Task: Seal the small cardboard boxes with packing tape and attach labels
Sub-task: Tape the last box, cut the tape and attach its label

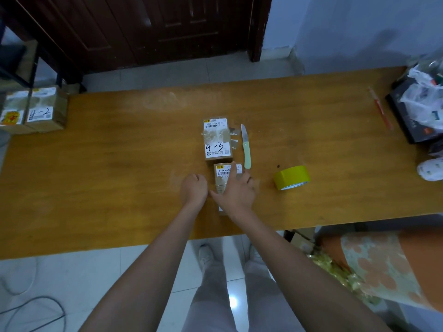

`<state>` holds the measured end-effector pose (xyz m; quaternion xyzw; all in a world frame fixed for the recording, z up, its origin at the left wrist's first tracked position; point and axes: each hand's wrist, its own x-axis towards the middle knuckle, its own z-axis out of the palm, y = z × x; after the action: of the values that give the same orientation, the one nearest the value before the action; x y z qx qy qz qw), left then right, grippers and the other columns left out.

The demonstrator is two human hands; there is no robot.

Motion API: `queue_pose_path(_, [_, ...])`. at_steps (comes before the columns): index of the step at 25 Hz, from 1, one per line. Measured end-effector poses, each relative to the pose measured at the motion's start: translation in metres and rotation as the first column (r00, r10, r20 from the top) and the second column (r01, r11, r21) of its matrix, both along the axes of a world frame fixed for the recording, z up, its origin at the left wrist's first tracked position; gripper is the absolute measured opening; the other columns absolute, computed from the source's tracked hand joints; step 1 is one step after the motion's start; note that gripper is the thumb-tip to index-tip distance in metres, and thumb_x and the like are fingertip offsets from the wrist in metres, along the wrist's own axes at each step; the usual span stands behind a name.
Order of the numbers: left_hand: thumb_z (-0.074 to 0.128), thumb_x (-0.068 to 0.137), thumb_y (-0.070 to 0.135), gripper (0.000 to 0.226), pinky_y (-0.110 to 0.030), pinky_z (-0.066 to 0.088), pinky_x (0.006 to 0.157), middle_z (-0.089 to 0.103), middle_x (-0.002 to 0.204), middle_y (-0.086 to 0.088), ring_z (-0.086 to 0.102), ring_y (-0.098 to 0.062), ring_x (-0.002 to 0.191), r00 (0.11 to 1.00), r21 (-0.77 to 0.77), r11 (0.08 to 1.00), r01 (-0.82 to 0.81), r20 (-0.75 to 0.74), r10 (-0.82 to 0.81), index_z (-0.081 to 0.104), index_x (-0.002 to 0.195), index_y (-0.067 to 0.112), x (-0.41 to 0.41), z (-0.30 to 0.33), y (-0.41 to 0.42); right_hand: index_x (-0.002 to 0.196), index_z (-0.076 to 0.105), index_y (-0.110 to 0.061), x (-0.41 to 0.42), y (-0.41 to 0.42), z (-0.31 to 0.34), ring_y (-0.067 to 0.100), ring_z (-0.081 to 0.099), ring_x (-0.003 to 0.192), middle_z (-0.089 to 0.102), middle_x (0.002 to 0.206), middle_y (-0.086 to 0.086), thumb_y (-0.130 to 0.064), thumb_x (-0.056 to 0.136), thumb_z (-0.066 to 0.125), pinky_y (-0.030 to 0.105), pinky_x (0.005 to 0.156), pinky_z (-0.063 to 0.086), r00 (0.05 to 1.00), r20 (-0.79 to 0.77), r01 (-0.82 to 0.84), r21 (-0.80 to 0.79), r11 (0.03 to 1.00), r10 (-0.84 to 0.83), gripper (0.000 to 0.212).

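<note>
I see my right hand (236, 188) spread flat, grip wide, pressing the near small box (222, 178) at the middle of the bench (107, 152). My left hand (193, 188) sits curled just beside it, grip narrow, holding nothing visible. The tape roll (291, 177) lies right, knife (246, 147) beyond.

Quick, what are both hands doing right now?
Left hand: curled into a fist, holding nothing visible.
Right hand: open, fingers flat on the small box.
</note>
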<state>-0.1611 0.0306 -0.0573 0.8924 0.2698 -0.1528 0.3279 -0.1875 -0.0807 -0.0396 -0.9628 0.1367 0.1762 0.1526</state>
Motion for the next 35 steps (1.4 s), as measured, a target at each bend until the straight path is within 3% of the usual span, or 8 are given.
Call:
queue_pose_path(4, [0.039,0.096,0.021,0.033,-0.039,0.048,0.077,0.064,0.108,-0.021,0.061,-0.038,0.098,0.999,0.131,0.991,0.036,0.02,-0.039,0.061,0.104,-0.002,0.027,0.013,0.005,0.152,0.004,-0.024,-0.003,0.009,-0.003,0.034,0.04,0.119,0.028,0.142,0.02,-0.062,0.072,0.069,0.041,0.086,0.047,1.0,-0.028,-0.003,-0.07,0.998,0.001,0.11])
queue_pose_path(8, [0.042,0.095,0.021,0.037,-0.04,0.043,0.086,0.051,0.128,-0.019,0.051,-0.036,0.116,0.986,0.183,0.978,0.1,0.115,-0.122,0.049,0.124,-0.002,0.068,0.038,-0.003,0.151,0.006,-0.024,0.006,0.002,0.009,0.032,0.043,0.112,0.03,0.137,0.018,-0.064,0.072,0.066,0.037,0.078,0.045,1.0,0.005,0.028,-0.064,0.998,-0.028,0.106])
queue_pose_path(12, [0.045,0.095,0.03,0.045,-0.04,0.041,0.094,0.047,0.134,-0.019,0.045,-0.034,0.122,0.959,0.284,0.933,0.221,0.112,-0.262,0.045,0.129,0.001,0.104,0.051,-0.024,0.149,0.013,-0.025,0.027,-0.024,0.027,0.03,0.044,0.106,0.038,0.127,0.014,-0.06,0.068,0.07,0.033,0.065,0.038,0.999,0.024,0.047,-0.081,0.996,-0.045,0.104])
queue_pose_path(16, [0.048,0.093,0.047,0.061,-0.043,0.039,0.101,0.037,0.143,-0.016,0.037,-0.036,0.128,0.956,0.29,0.921,0.262,0.055,-0.289,0.038,0.14,0.009,0.125,0.046,-0.045,0.147,0.016,-0.024,0.044,-0.055,0.033,0.032,0.045,0.109,0.038,0.128,0.014,-0.058,0.067,0.071,0.034,0.068,0.04,0.996,0.015,0.084,-0.122,0.989,-0.083,0.103])
queue_pose_path(19, [0.048,0.086,0.068,0.087,-0.046,0.035,0.105,0.015,0.157,-0.015,0.029,-0.039,0.136,0.958,0.241,0.928,0.285,-0.029,-0.286,0.016,0.153,0.023,0.135,0.035,-0.062,0.148,0.015,-0.024,0.049,-0.068,0.03,0.034,0.044,0.111,0.037,0.13,0.015,-0.057,0.066,0.071,0.035,0.073,0.043,0.996,0.021,0.092,-0.12,0.988,-0.09,0.104])
queue_pose_path(22, [0.054,0.08,0.071,0.097,-0.045,0.035,0.107,-0.003,0.16,-0.015,0.023,-0.041,0.141,0.968,0.181,0.951,0.249,-0.036,-0.247,0.006,0.155,0.03,0.139,0.022,-0.073,0.148,0.015,-0.024,0.052,-0.075,0.026,0.033,0.044,0.111,0.036,0.13,0.014,-0.057,0.066,0.071,0.034,0.069,0.038,0.996,0.032,0.092,-0.117,0.989,-0.089,0.104])
queue_pose_path(29, [0.065,0.077,0.063,0.093,-0.04,0.05,0.087,0.003,0.16,-0.014,0.044,-0.041,0.124,0.972,0.267,0.94,0.214,0.035,-0.231,0.022,0.152,0.029,0.126,0.024,-0.061,0.145,0.017,-0.026,0.065,-0.078,0.03,0.032,0.044,0.11,0.038,0.126,0.012,-0.059,0.064,0.071,0.035,0.068,0.038,0.997,0.028,0.077,-0.054,0.996,-0.076,0.103])
queue_pose_path(35, [0.065,0.077,0.063,0.092,-0.041,0.048,0.096,0.004,0.16,-0.016,0.051,-0.038,0.123,0.972,0.33,0.918,0.221,0.006,-0.236,0.026,0.152,0.027,0.112,0.072,-0.033,0.146,0.019,-0.024,0.094,-0.07,0.063,0.03,0.047,0.112,0.037,0.131,0.013,-0.064,0.069,0.068,0.033,0.069,0.038,1.0,0.03,-0.001,-0.014,1.0,0.001,0.099])
